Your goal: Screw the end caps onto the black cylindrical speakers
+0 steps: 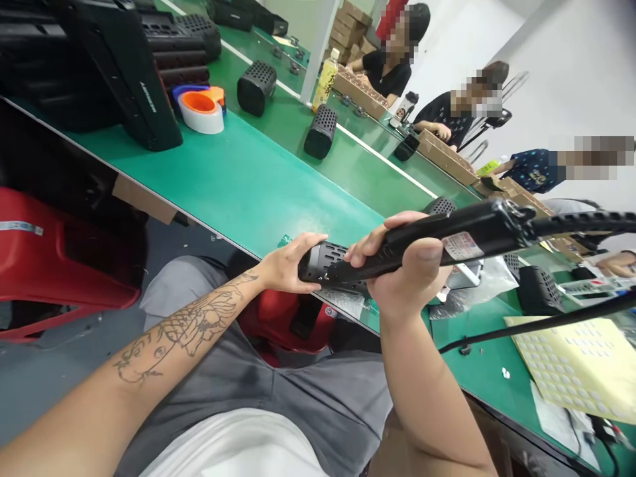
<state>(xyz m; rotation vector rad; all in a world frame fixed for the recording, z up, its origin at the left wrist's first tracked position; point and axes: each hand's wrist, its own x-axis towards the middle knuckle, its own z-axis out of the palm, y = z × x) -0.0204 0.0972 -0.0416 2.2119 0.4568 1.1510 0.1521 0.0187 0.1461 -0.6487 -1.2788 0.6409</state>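
Observation:
In the head view my left hand (288, 268) is closed around the end of a black speaker housing (328, 254) with slotted holes, above the table's front edge. My right hand (410, 278) grips a black corded electric screwdriver (470, 228), thumb and fingers wrapped on its body. The screwdriver points left and down toward the housing; its tip is hidden, so contact with a screw cannot be made out. A thick ribbed cable (581, 223) runs from its rear to the right.
Black perforated housings (257, 88) stand along the green table (209, 172). At left are a tape roll (201, 112) and stacked black speakers (149, 99). Right, a yellow sticker sheet (576, 361) lies under a black cable (541, 322). Several co-workers sit opposite; a red stool (59, 252) stands left.

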